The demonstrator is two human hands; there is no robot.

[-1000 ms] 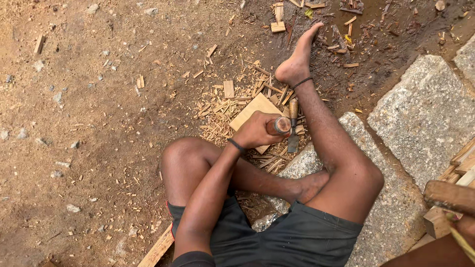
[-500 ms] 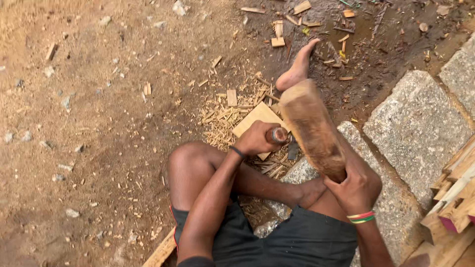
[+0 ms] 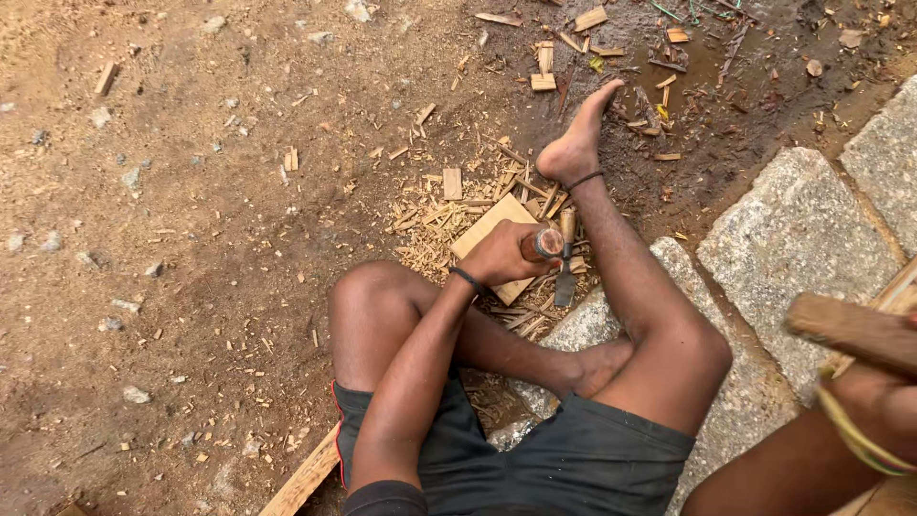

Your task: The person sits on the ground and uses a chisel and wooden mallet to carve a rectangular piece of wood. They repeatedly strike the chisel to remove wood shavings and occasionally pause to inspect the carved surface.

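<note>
left hand (image 3: 501, 256) clenching chisel (image 3: 543, 245) on board (image 3: 487, 229) | right hand (image 3: 874, 401), at 4 o'clock, gripping mallet (image 3: 850, 330) | strike squarely

The left hand (image 3: 499, 256) grips a chisel (image 3: 543, 245) upright on a wooden block (image 3: 489, 229) among shavings — the right hand (image 3: 874, 401) holds a wooden mallet (image 3: 850, 330) raised at the right edge.
</note>
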